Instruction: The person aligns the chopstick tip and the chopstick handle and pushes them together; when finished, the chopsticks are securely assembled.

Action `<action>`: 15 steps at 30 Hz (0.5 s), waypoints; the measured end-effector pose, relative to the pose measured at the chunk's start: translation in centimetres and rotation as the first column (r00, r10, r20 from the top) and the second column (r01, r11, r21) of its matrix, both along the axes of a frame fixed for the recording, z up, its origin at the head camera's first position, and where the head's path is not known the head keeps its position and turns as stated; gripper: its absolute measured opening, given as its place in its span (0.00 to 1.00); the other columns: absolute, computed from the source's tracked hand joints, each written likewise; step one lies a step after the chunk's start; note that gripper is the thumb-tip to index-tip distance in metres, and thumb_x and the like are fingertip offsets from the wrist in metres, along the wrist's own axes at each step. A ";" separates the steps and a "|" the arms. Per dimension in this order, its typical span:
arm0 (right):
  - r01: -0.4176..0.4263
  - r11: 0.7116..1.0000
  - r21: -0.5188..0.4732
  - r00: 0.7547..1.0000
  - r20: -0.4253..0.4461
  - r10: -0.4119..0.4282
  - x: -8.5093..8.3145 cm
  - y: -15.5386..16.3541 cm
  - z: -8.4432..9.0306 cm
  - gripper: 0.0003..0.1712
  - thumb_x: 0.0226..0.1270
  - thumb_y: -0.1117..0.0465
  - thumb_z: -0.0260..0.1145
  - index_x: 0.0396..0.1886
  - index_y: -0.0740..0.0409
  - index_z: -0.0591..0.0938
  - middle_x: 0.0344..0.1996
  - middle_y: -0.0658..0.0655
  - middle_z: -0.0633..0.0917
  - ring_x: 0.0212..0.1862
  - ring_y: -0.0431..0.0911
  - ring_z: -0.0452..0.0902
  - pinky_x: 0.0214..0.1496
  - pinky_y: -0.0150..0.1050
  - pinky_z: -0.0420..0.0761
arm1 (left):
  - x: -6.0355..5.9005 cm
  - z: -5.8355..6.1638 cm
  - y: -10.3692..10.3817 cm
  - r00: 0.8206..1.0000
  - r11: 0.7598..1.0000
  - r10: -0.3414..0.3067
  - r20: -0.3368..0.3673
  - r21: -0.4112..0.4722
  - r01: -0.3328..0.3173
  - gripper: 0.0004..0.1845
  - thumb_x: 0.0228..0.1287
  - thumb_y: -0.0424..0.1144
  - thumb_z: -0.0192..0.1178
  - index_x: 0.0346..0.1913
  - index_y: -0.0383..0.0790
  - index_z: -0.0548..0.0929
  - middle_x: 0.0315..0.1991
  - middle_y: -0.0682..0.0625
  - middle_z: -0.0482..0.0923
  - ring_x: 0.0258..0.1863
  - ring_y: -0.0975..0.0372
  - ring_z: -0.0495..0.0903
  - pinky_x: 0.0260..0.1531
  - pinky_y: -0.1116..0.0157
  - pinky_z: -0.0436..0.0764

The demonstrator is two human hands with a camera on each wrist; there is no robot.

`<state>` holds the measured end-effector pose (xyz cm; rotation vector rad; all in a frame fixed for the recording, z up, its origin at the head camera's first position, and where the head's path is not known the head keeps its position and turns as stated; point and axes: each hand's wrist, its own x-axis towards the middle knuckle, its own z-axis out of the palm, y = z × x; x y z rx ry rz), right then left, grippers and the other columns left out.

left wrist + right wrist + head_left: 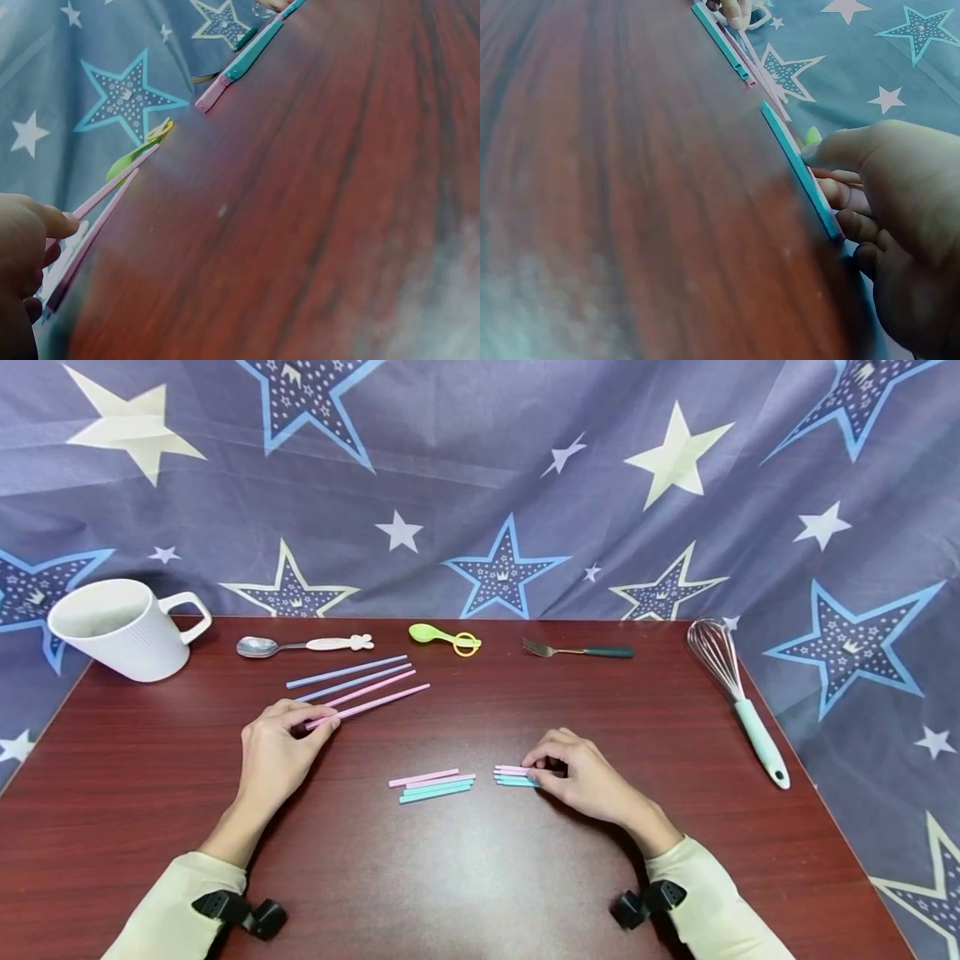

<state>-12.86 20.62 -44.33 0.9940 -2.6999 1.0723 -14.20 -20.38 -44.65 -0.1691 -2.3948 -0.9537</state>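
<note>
Your left hand (279, 752) pinches the near end of the long pink straw (367, 705), thumb and fingertips curled onto it; its far end lies on the table (480, 877). Three more long straws (348, 681), two blue and one pink, lie just beyond it, roughly parallel.

Your right hand (581, 777) has its fingers curled down over a small bundle of short pieces (512, 776), pink and teal, pressing them together on the table; the right wrist view shows fingertips (832, 154) against the teal edge.

A second bundle of short pieces (433, 784) lies loose between your hands, untouched.

Judgement: two short bundles sit grouped at centre, while the four long straws are spread out unsorted, so the gathering looks partly done.

Along the back edge: white mug (123, 628), spoon (300, 646), green spoon (444, 637), fork (577, 651), whisk (738, 697) at right.
</note>
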 end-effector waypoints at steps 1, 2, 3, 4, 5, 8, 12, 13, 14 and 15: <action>0.000 1.000 0.004 1.000 0.000 0.000 0.0 0.0 0.0 0.06 0.62 0.64 0.75 0.37 0.49 0.89 0.30 0.43 0.82 0.37 0.37 0.74 0.38 0.31 0.75 | 0.0 -0.1 -0.1 1.000 1.000 0.004 0.007 -0.001 -0.004 0.05 0.54 0.32 0.77 0.35 0.40 0.94 0.32 0.45 0.89 0.36 0.52 0.82 0.38 0.62 0.68; 0.000 1.000 0.008 1.000 0.000 0.000 -0.1 -0.1 -0.1 0.06 0.63 0.64 0.76 0.37 0.49 0.89 0.30 0.43 0.82 0.37 0.37 0.74 0.38 0.31 0.75 | 0.0 -0.1 -0.2 1.000 1.000 0.008 0.013 -0.004 -0.008 0.05 0.54 0.32 0.77 0.35 0.40 0.94 0.32 0.45 0.89 0.36 0.51 0.82 0.38 0.60 0.68; 0.000 1.000 0.012 1.000 0.002 0.000 -0.1 -0.1 -0.1 0.06 0.63 0.64 0.76 0.37 0.49 0.89 0.30 0.43 0.82 0.37 0.37 0.74 0.38 0.31 0.75 | 0.0 -0.2 -0.2 1.000 1.000 0.011 0.021 -0.005 -0.011 0.05 0.55 0.32 0.77 0.35 0.40 0.93 0.32 0.45 0.89 0.35 0.50 0.81 0.38 0.59 0.68; 0.000 1.000 0.012 1.000 0.004 0.000 -0.1 -0.1 -0.1 0.06 0.63 0.64 0.76 0.37 0.49 0.89 0.31 0.43 0.82 0.37 0.37 0.74 0.38 0.31 0.75 | 0.0 -0.3 -0.3 0.999 1.000 0.015 0.030 -0.006 -0.015 0.05 0.55 0.32 0.77 0.35 0.40 0.93 0.33 0.44 0.89 0.35 0.50 0.81 0.38 0.57 0.68; 0.001 1.000 0.012 1.000 0.006 -0.001 -0.1 -0.1 -0.1 0.06 0.63 0.64 0.76 0.37 0.49 0.89 0.31 0.43 0.82 0.37 0.37 0.74 0.39 0.31 0.75 | 0.0 -0.4 -0.4 0.999 1.000 0.019 0.039 -0.006 -0.019 0.05 0.55 0.32 0.77 0.35 0.39 0.93 0.33 0.44 0.89 0.35 0.49 0.80 0.39 0.56 0.68; 0.004 1.000 0.007 1.000 0.010 -0.004 -0.1 -0.1 -0.1 0.06 0.62 0.64 0.76 0.37 0.49 0.89 0.31 0.43 0.82 0.37 0.37 0.74 0.39 0.32 0.75 | -0.1 -0.6 -0.5 0.998 1.000 0.023 0.064 -0.007 -0.022 0.04 0.55 0.33 0.76 0.35 0.39 0.93 0.33 0.43 0.88 0.36 0.48 0.80 0.41 0.51 0.68; 0.010 1.000 0.002 1.000 0.017 -0.010 -0.1 -0.1 -0.1 0.07 0.62 0.64 0.76 0.37 0.49 0.89 0.31 0.43 0.82 0.37 0.37 0.74 0.38 0.32 0.74 | -0.2 -0.8 -0.6 0.996 1.000 0.021 0.084 -0.016 -0.019 0.04 0.56 0.33 0.76 0.35 0.39 0.93 0.32 0.43 0.86 0.37 0.49 0.79 0.42 0.50 0.68; 0.012 1.000 0.002 1.000 0.019 -0.012 -0.1 -0.1 -0.1 0.07 0.62 0.64 0.76 0.37 0.49 0.89 0.30 0.42 0.82 0.37 0.37 0.73 0.38 0.32 0.74 | -0.2 -0.8 -0.6 0.996 1.000 0.021 0.086 -0.019 -0.019 0.04 0.56 0.33 0.75 0.36 0.39 0.93 0.31 0.43 0.85 0.37 0.49 0.79 0.43 0.51 0.68; 0.013 1.000 0.001 1.000 0.020 -0.013 -0.1 -0.1 -0.2 0.07 0.62 0.64 0.76 0.37 0.49 0.89 0.30 0.42 0.82 0.37 0.37 0.73 0.38 0.32 0.74 | -0.2 -0.8 -0.6 0.996 1.000 0.022 0.088 -0.023 -0.020 0.04 0.57 0.33 0.75 0.36 0.39 0.93 0.31 0.43 0.84 0.37 0.50 0.79 0.43 0.51 0.68; 0.014 1.000 0.001 1.000 0.022 -0.014 -0.1 -0.2 -0.2 0.07 0.62 0.65 0.76 0.37 0.49 0.89 0.30 0.42 0.82 0.37 0.37 0.73 0.38 0.32 0.74 | -0.2 -0.8 -0.7 0.996 0.999 0.024 0.088 -0.027 -0.022 0.04 0.57 0.33 0.75 0.36 0.39 0.93 0.31 0.43 0.84 0.36 0.51 0.79 0.43 0.52 0.68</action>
